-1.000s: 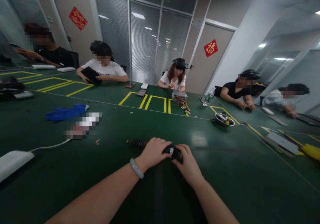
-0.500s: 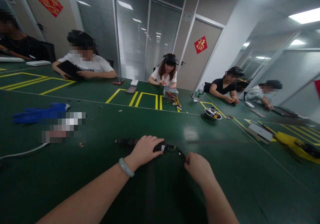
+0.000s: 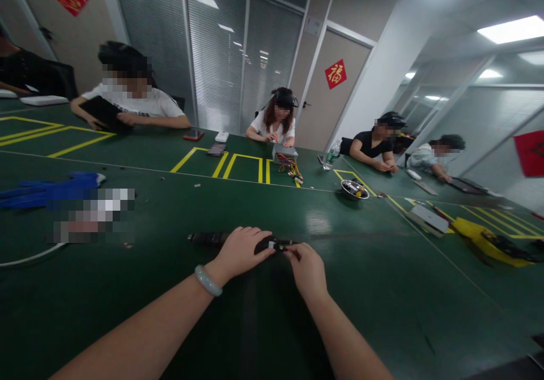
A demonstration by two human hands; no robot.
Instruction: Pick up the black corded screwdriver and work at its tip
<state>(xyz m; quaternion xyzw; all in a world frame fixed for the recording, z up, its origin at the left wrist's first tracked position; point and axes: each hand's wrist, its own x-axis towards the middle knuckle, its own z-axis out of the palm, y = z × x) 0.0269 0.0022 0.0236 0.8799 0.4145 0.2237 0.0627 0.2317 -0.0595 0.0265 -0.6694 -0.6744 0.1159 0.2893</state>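
Note:
A long black tool, with a narrow metallic tip at its left end, lies on the green table; it resembles a handheld electric tool, but the exact kind is unclear. My left hand, with a pale green bangle at the wrist, rests over its middle and holds it down. Just right of that hand shows the tool's rear end, marked with a small white label. There my right hand pinches a thin black cable with thumb and forefinger, close to the rear end. My fingers partly hide the cable's end.
To the left lie a blue glove and a white cord. A metal bowl with small parts stands ahead on the right, near a grey box with wires. A yellow item lies far right. Several people sit opposite.
My right hand has moved left and up, from further along the cable to beside the tool's rear end. My left hand keeps its hold. The whole view has shifted slightly.

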